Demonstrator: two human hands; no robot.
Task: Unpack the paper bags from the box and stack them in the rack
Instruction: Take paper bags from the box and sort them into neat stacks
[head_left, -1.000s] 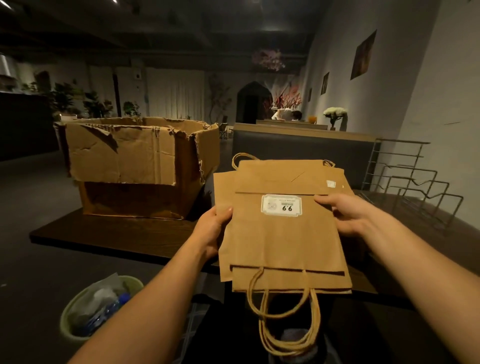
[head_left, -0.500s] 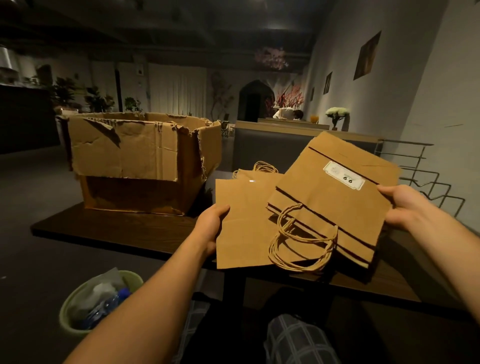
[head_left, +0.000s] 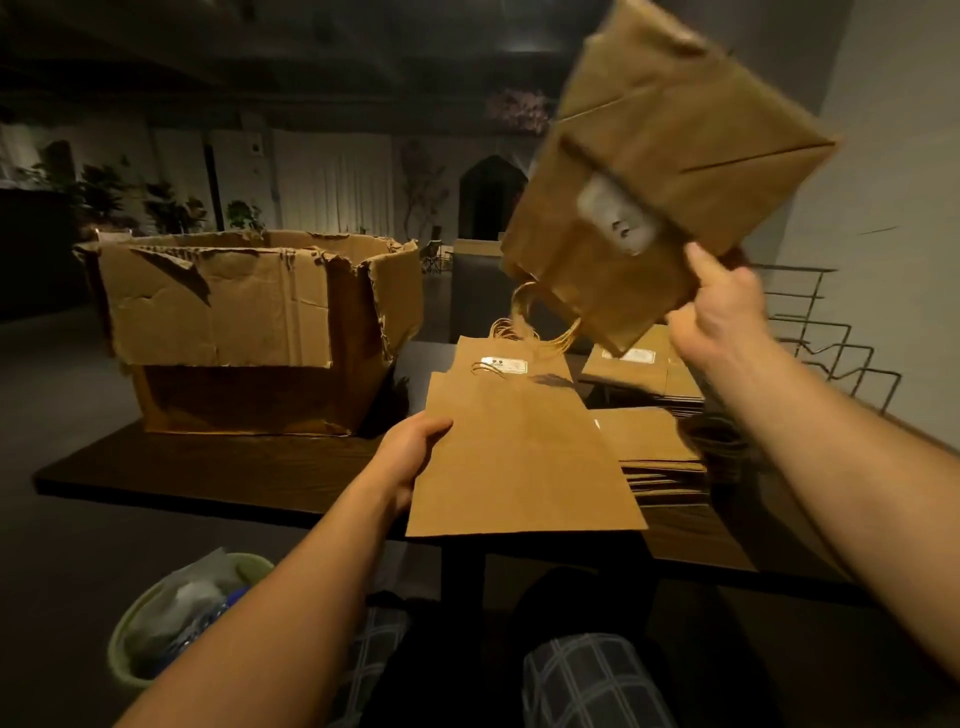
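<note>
Two hands in play. The right hand (head_left: 719, 312) pinches one paper bag (head_left: 660, 171) by its lower edge, raised high and tilted, motion-blurred, its label unreadable and its top cut off by the frame. The left hand (head_left: 415, 457) grips the side of a flat bundle of bags (head_left: 519, 457) above the bench (head_left: 234, 467); its fingers are hidden underneath, and the count is impossible to tell. Two more stacks (head_left: 660, 447) lie on the bench, partly behind the right arm. One torn box (head_left: 249, 327) stands left; one wire rack (head_left: 831, 353) right, dim.
</note>
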